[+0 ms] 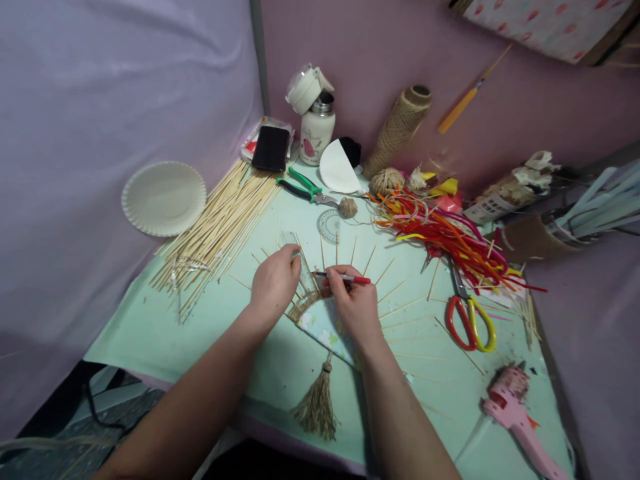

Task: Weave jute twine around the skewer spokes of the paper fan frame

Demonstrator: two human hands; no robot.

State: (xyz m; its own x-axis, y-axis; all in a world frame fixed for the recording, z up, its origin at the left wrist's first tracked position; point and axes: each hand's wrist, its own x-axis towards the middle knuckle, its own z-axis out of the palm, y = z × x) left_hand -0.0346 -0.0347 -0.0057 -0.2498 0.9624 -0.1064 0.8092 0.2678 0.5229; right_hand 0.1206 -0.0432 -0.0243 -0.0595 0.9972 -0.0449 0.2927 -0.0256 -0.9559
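bench (240,360): covered with a pale green sheet, tucked into a corner of purple cloth walls.
stick bundle (220,227): thin bamboo sticks heaped along the bench's left edge, beside a paper plate (164,198) lying on the cloth.
coloured strips (440,233): a red, orange and yellow tangle at right, near the cone of twine (397,130) leaning on the back wall.
fan piece (325,327): a half-round patterned shape at the middle of the bench, under both hands, single sticks radiating from its curved edge and a straw tassel (317,403) hanging from its near side.
left hand (274,283): fingers curled, gripping the near end of the clear ruler (303,263) and pressing it onto the fan's rim.
right hand (355,307): pinching the red pen (345,277) between thumb and fingers, the pen lying level with its tip at the ruler's edge.
scissors (470,320): red and yellow handles, flat on the bench right of the fan.
glue gun (515,407): pink, at the near right corner.
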